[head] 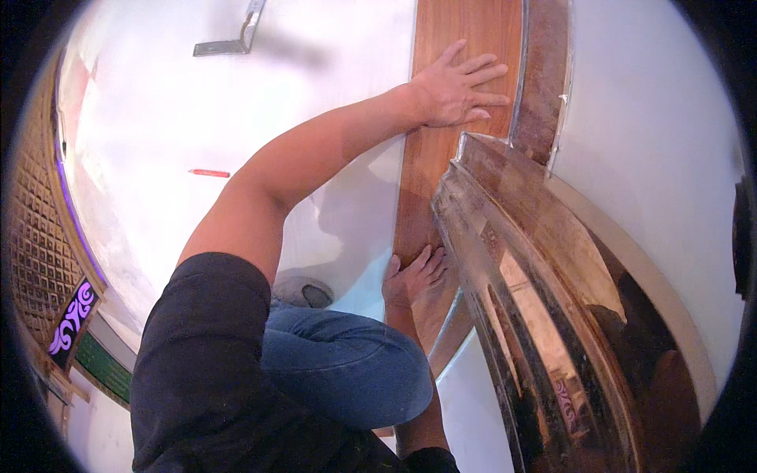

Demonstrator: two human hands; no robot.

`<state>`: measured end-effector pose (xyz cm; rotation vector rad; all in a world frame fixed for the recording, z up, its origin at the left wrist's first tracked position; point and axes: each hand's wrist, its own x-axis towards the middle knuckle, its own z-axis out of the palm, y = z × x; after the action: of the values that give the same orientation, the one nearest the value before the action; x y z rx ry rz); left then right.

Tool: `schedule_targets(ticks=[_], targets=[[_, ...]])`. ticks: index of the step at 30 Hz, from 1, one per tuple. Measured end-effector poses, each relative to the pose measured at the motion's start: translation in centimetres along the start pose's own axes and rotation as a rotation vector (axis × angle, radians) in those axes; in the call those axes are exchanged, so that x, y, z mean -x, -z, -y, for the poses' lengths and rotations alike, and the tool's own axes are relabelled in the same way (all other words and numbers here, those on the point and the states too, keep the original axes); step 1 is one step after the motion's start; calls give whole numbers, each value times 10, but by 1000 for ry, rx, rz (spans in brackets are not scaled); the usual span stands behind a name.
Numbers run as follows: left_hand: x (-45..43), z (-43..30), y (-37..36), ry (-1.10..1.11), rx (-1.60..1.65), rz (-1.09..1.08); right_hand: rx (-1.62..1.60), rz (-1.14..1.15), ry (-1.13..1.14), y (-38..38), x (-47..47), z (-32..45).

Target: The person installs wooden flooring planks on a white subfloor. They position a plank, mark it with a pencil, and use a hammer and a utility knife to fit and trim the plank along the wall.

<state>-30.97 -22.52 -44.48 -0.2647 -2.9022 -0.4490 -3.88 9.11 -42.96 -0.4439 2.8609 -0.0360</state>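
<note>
My left hand [461, 88] lies palm down with spread fingers on a reddish-brown wood-grain board [473, 23]. Farther down the same board, my right hand [414, 275] rests near its left edge, beside my bent knee, fingers apart. Neither hand is closed around anything. A long, glossy brown moulded piece [532, 266] with a ridged profile overlaps the board at the right. A metal try square [222, 47] lies on the white surface at the upper left. A red pencil or marker [209, 173] lies left of my left forearm.
A brown strip [541, 77] with a pale edge runs beside the board at the upper right. Part of a shoe [304, 291] shows behind my knee. Along the left rim are a brown latticed panel [38, 236] and a black panel with purple scrollwork [72, 319].
</note>
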Motion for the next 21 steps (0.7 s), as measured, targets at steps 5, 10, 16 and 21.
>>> schedule_targets(ticks=[5,10,16,21], targets=[[-13,3,-5,20,57,29,-5,22,-9,1,0,1],[-14,5,-5,21,24,76,-31,81,-14,3,-1,3],[-22,-25,0,141,-101,166,-39,52,7,-2,-1,-1],[-20,-21,0,76,-138,58,-27,135,-51,-4,-2,0]])
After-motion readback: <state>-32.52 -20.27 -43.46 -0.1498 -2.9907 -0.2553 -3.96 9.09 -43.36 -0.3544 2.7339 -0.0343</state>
